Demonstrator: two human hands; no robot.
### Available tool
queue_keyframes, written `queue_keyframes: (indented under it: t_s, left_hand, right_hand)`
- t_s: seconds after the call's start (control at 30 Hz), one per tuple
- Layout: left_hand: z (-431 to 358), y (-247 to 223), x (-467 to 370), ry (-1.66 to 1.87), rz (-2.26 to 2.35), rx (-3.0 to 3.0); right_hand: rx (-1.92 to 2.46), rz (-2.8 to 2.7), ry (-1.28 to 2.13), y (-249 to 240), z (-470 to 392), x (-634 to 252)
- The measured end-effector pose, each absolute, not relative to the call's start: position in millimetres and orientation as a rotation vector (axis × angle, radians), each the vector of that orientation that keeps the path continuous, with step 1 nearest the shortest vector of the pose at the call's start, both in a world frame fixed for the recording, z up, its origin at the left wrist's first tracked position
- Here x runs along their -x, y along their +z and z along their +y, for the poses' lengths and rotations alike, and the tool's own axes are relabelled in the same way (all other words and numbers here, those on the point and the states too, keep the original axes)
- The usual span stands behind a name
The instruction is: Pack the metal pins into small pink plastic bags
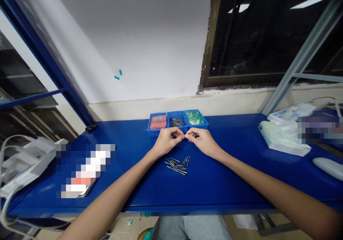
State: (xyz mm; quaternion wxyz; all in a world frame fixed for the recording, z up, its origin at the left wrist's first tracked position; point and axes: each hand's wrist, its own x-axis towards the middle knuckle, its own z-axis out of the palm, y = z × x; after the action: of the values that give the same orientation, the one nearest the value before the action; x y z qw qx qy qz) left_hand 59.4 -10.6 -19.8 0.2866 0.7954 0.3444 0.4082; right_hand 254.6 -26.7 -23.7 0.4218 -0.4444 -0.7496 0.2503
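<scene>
Pinch: As fingertip is met by fingertip, the left hand (171, 140) and the right hand (202, 141) are held just on the near side of the middle bin (174, 114), each narrowed to a fine pinch; whether anything small is gripped there cannot be told.
Loose pins (177, 168): And here they are, strewn criss-cross on the blue surface (227, 190), nearer the body than the middle bin and touched by neither hand.
Bin row: More pins are held in the middle bin; on its left, red packets (157, 122) are seen, and on its right, green packets (194, 117).
Batch: Mid-job, by the look of it: a small lot is laid out, plenty are left in the middle bin, and no finished piece can be made out.
Left forearm (115, 193): Slanted in toward the middle bin from its near left, with the fingers turned inward.
Right forearm (262, 181): Mirrored from the near right of the middle bin, stretched long and low.
</scene>
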Motion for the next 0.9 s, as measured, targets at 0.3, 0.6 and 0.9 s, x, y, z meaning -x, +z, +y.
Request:
queue_keyframes:
  t_s: [0.3, 0.6, 0.9]
  left_hand:
    - [-8.6, -21.5, -61.1, 1.109, 0.913, -2.073]
    - [-7.3, -25.3, -62.8, 1.136, 0.825, -1.862]
    - [-9.0, -24.2, -64.3, 1.135, 0.827, -1.803]
  right_hand:
    - [1.127, -1.853, 0.623, -24.2, -26.6, -256.3]
    - [1.046, -1.853, 0.724, -23.5, -29.4, -249.6]
    - [1.06, -1.974, 0.477, -17.8, -28.3, -252.7]
